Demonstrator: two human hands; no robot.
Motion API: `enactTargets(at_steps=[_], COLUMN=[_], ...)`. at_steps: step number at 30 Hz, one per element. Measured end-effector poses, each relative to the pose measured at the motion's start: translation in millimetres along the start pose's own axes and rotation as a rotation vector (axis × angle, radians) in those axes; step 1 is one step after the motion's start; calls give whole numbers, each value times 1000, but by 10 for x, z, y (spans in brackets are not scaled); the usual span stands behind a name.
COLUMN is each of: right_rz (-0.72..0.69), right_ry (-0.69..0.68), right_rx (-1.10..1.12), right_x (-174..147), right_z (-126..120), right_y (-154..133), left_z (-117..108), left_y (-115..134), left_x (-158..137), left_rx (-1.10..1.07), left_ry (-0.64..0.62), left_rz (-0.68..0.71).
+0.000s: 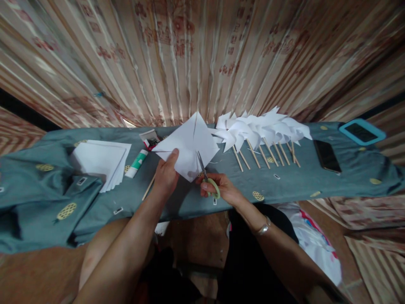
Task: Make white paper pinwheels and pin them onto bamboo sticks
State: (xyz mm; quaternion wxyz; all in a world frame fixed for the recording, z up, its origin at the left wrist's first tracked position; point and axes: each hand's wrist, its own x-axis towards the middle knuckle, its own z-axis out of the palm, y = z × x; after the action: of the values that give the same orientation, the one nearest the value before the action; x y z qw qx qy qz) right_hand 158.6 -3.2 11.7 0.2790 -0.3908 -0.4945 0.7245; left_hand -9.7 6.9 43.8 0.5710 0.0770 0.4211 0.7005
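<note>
My left hand grips a square sheet of white paper near its left corner, thumb on top. The sheet is turned like a diamond, with slits running inward from its top and left corners. In my right hand is a pair of scissors with pale green handles. Their blades lie at the paper's lower right part; whether they are parted I cannot tell. A wooden stick lies just below my left hand, partly hidden by it.
White paper pinwheels on wooden sticks lie in a row to the right. Beyond them are a phone and a blue-framed device. At left are stacked paper sheets, a glue stick and a small open box. Curtains hang behind.
</note>
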Motion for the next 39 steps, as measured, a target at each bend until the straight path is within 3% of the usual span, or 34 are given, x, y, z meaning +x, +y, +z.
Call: enactTargets(at_steps=[5,12,18,25,39], right_rz=[38,126,61,4,28], right_ry=[-153,-282,-221,-157,-111], right_rx=[-86,-170,-184,-155,-93], right_x=[-82,-139,-132,-71,-29], right_z=[0,-15,21,70,106], right_y=[-31,40,78,92,76], left_z=[43,10,38,38,29], left_y=[141,266,236,116,46], left_x=[96,245,247,218,193], left_rx=[-85,-208,-223,-225,-178], left_ry=[66,112,139,82,70], left_rz=[124,160,126,86,48])
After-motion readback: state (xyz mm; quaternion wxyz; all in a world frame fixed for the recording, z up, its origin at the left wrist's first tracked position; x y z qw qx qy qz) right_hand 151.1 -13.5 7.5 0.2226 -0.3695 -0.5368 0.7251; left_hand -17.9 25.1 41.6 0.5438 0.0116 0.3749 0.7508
